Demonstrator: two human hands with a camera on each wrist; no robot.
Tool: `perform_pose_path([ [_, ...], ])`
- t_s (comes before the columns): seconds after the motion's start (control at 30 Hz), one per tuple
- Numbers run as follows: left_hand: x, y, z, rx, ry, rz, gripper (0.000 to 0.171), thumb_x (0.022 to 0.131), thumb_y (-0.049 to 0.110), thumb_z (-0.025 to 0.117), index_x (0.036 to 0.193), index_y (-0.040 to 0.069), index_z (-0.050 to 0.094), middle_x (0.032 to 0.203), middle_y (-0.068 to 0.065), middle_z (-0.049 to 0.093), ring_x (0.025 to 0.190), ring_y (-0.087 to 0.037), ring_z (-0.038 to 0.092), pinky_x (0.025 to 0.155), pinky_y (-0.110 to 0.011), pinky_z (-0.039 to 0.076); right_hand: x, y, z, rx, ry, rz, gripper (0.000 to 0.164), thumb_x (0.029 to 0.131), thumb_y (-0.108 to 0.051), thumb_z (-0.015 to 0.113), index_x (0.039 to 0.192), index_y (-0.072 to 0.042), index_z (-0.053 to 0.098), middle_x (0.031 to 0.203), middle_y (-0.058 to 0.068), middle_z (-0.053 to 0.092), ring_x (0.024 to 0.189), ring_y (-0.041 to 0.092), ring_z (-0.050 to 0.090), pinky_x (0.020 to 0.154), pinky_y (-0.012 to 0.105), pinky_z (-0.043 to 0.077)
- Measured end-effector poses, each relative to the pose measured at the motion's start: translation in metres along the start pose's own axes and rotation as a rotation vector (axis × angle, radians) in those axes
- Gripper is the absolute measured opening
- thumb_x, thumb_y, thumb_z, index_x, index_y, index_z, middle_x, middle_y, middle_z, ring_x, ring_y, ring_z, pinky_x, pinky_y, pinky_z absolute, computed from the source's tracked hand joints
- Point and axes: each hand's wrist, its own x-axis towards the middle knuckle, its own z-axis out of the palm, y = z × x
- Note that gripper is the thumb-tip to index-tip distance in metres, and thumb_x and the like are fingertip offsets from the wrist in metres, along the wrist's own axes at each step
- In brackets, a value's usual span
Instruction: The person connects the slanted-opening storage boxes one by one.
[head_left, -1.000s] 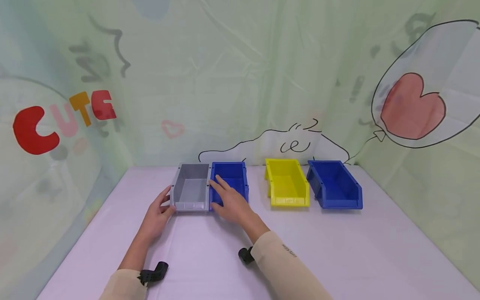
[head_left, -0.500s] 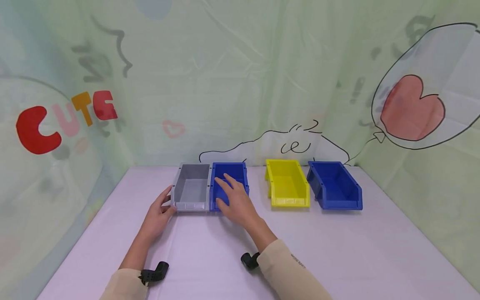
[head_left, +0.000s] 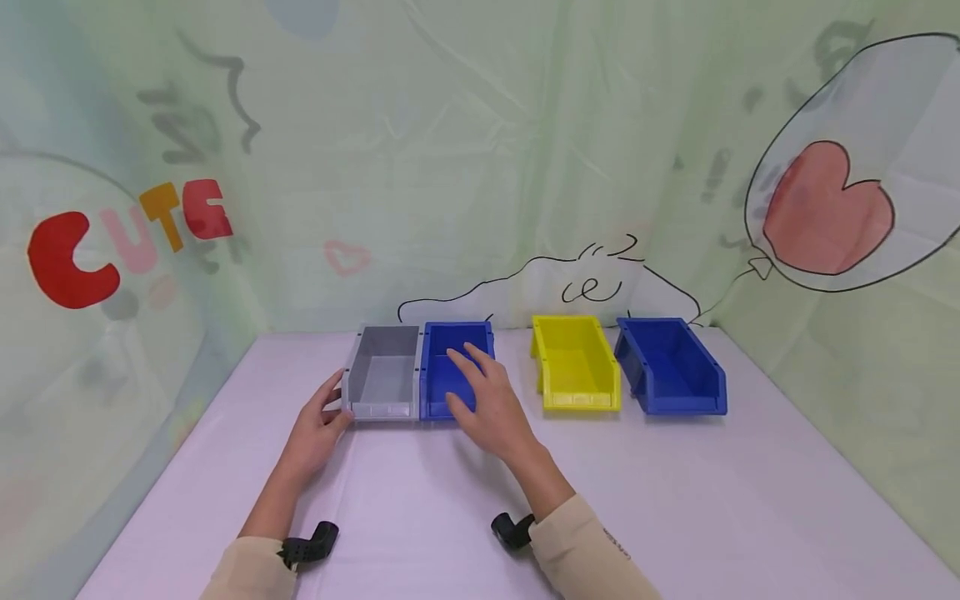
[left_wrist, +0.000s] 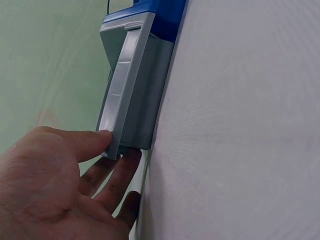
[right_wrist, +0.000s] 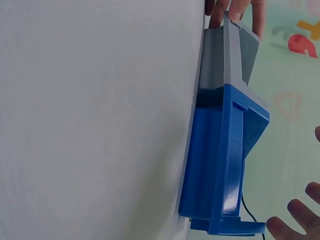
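Note:
My left hand (head_left: pixel 311 433) holds the front left corner of a grey plastic storage bin (head_left: pixel 384 411). In the left wrist view its thumb (left_wrist: pixel 95 142) lies on the bin's front lip, with fingers against the side wall. Close against the grey bin's right side stands a blue storage bin (head_left: pixel 437 408). My right hand (head_left: pixel 491 408) hovers over the front right part of this blue bin, fingers spread and holding nothing. In the right wrist view, its fingertips (right_wrist: pixel 300 215) show at the right edge, apart from the blue bin (right_wrist: pixel 232 165).
A yellow bin (head_left: pixel 577 402) and a second blue bin (head_left: pixel 682 407) stand further right along the back of the table (head_left: pixel 420 517). A gap separates the yellow bin from the left pair. A printed curtain (head_left: pixel 450 167) hangs behind and at both sides.
My right hand has lifted away from the seam between the grey and blue bins and moved right. My left hand stays at the grey bin's corner.

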Motion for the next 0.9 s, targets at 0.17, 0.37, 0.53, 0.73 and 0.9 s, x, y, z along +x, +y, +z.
perform_pose_path([
  [0.17,-0.001,0.0,0.0,0.015,0.006,-0.015,0.071,0.105,0.005,0.053,0.167,0.022,0.022,0.162,-0.025,0.037,0.134,-0.044,0.056,0.111,-0.053,0.048,0.0,0.002,-0.004,-0.016,-0.006,0.011,0.059,0.099,-0.021,0.068,0.155,-0.02,0.049,0.165,0.012,0.038,0.149,0.04,0.039,0.114,0.06,0.044],
  [0.37,-0.002,0.001,0.0,0.015,0.004,-0.016,0.071,0.105,0.005,0.052,0.167,0.022,0.021,0.162,-0.025,0.037,0.135,-0.044,0.056,0.112,-0.053,0.047,0.0,0.006,-0.01,-0.032,0.017,0.004,0.06,0.098,-0.019,0.069,0.155,-0.019,0.049,0.164,0.014,0.038,0.149,0.041,0.039,0.115,0.06,0.043],
  [0.53,-0.002,0.002,0.0,0.015,0.001,-0.01,0.071,0.105,0.005,0.052,0.167,0.022,0.02,0.162,-0.026,0.037,0.135,-0.044,0.056,0.113,-0.053,0.047,0.001,0.007,-0.016,-0.063,0.028,0.023,0.06,0.098,-0.019,0.07,0.154,-0.02,0.049,0.164,0.014,0.038,0.149,0.041,0.039,0.114,0.058,0.045],
  [0.73,-0.002,0.003,0.0,0.019,0.0,-0.018,0.072,0.105,0.005,0.052,0.167,0.022,0.02,0.163,-0.025,0.036,0.135,-0.044,0.056,0.113,-0.053,0.047,0.003,0.007,-0.025,-0.131,0.04,0.019,0.06,0.098,-0.019,0.07,0.154,-0.019,0.05,0.163,0.016,0.039,0.147,0.04,0.041,0.115,0.058,0.044],
  [0.9,-0.001,0.002,0.001,0.024,0.002,-0.014,0.071,0.105,0.005,0.053,0.167,0.022,0.021,0.162,-0.025,0.037,0.134,-0.043,0.056,0.112,-0.053,0.048,0.004,0.009,-0.034,-0.158,0.037,0.048,0.06,0.099,-0.021,0.068,0.155,-0.019,0.049,0.165,0.014,0.037,0.149,0.039,0.039,0.116,0.059,0.042],
])
